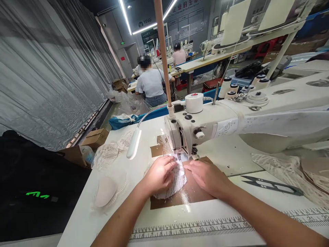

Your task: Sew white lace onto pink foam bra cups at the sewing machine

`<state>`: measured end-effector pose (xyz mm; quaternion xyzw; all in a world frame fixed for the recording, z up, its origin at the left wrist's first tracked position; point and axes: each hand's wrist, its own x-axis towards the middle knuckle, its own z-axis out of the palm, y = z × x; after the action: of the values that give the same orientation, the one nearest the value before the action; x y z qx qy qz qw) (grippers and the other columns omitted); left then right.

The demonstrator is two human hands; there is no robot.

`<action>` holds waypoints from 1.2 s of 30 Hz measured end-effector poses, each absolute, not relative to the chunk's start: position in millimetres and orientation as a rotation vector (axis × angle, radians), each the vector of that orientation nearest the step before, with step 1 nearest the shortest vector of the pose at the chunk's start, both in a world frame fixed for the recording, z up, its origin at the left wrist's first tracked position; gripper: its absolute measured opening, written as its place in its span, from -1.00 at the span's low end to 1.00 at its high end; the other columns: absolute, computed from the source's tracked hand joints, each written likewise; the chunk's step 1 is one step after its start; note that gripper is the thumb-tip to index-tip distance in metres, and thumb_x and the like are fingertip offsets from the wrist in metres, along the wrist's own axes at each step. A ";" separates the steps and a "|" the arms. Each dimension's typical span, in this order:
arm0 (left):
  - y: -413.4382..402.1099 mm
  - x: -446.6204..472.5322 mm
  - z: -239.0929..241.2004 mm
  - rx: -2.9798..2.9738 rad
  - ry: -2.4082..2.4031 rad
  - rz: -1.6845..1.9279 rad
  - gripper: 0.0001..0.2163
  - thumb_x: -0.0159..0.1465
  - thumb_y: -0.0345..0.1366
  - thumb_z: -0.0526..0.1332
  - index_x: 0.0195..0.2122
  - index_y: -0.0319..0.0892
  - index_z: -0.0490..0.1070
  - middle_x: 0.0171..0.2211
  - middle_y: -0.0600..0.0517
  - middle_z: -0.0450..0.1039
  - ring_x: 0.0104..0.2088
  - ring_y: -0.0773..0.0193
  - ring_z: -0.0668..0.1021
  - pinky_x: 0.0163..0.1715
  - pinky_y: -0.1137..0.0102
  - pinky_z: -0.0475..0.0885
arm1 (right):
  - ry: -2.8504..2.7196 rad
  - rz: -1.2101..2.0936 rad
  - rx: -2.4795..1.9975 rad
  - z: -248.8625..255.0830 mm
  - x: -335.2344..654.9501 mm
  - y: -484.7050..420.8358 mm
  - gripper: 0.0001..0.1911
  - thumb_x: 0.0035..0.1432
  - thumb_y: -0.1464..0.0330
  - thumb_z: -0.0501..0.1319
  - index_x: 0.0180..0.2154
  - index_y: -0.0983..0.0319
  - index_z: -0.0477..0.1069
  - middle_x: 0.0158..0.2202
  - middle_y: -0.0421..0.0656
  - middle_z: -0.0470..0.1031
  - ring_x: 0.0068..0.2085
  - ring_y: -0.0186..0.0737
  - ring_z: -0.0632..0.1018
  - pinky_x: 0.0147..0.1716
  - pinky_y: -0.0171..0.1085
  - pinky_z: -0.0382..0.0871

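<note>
My left hand [160,174] rests curled on a white lace piece [177,180], fingers bent and pressing it down just in front of the needle of the white sewing machine [205,123]. My right hand [207,176] lies flat beside it, fingers together, on the brown plate [195,193] and the lace's right edge. The lace reaches under the presser foot [183,152]. Part of the lace is hidden under my left hand.
A foam cup with lace [105,192] and a lace heap [110,152] lie at the left. Black thread snips [272,185] and more lace [290,171] sit at the right. A lamp head [134,143] hangs over the table. Other people sit sewing at the back.
</note>
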<state>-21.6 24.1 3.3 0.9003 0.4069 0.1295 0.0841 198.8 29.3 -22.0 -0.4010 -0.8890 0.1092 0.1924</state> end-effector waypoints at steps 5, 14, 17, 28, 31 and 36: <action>9.4 -12.3 -4.8 2.656 1.347 0.412 -0.84 0.28 -0.28 0.08 -0.37 -0.17 0.40 -0.40 -0.01 0.41 -0.35 0.21 0.43 -0.32 0.32 0.32 | -2.408 0.360 -1.250 -22.7 206.4 31.5 -0.67 0.16 0.49 -0.05 -0.29 0.16 0.47 -0.35 -0.15 0.48 -0.32 -0.21 0.45 -0.36 -0.29 0.26; 11.8 -17.8 -6.1 2.592 1.210 0.518 -0.89 0.25 -0.39 0.07 -0.42 -0.18 0.31 -0.45 0.04 0.37 -0.40 0.27 0.35 -0.33 0.37 0.26 | -2.416 0.496 -1.038 -18.4 197.4 26.8 -0.69 0.20 0.49 -0.05 -0.10 0.22 0.38 -0.20 -0.10 0.47 -0.24 -0.19 0.44 -0.27 -0.24 0.27; 12.4 -19.0 -5.3 2.610 1.175 0.461 -0.91 0.23 -0.39 0.07 -0.42 -0.17 0.30 -0.44 0.03 0.38 -0.39 0.25 0.34 -0.35 0.36 0.24 | -2.530 0.465 -0.923 -18.9 194.8 25.6 -0.66 0.14 0.52 0.00 -0.09 0.20 0.39 -0.25 -0.11 0.45 -0.25 -0.18 0.42 -0.30 -0.25 0.25; 11.9 -31.1 -4.6 2.450 1.141 0.560 -0.92 0.28 -0.32 0.04 -0.30 -0.17 0.29 -0.33 0.00 0.39 -0.29 0.22 0.41 -0.23 0.32 0.31 | -2.825 0.291 -0.836 -18.3 209.3 17.4 -0.71 0.07 0.53 0.04 -0.20 0.23 0.43 -0.39 -0.10 0.40 -0.36 -0.18 0.34 -0.38 -0.24 0.14; 7.8 -26.6 -5.2 2.627 1.005 0.487 -0.84 0.25 -0.35 0.07 -0.17 -0.17 0.36 -0.27 -0.03 0.41 -0.26 0.21 0.41 -0.22 0.30 0.29 | -2.858 0.311 -0.869 -16.0 210.0 14.5 -0.72 0.03 0.55 0.06 -0.24 0.22 0.43 -0.37 -0.10 0.39 -0.35 -0.17 0.34 -0.38 -0.23 0.13; 3.3 -20.6 -7.5 2.815 0.979 0.326 -0.75 0.28 -0.37 0.06 -0.06 -0.12 0.40 -0.31 -0.02 0.40 -0.31 0.22 0.37 -0.28 0.31 0.26 | -2.889 0.337 -0.903 -12.2 210.0 13.1 -0.66 -0.05 0.58 0.08 -0.22 0.20 0.42 -0.33 -0.12 0.40 -0.31 -0.16 0.35 -0.38 -0.23 0.11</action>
<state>-20.6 3.3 -7.5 0.9364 0.3258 0.1086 0.0715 210.0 13.1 -12.2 -0.2963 -0.9475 0.1105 0.0479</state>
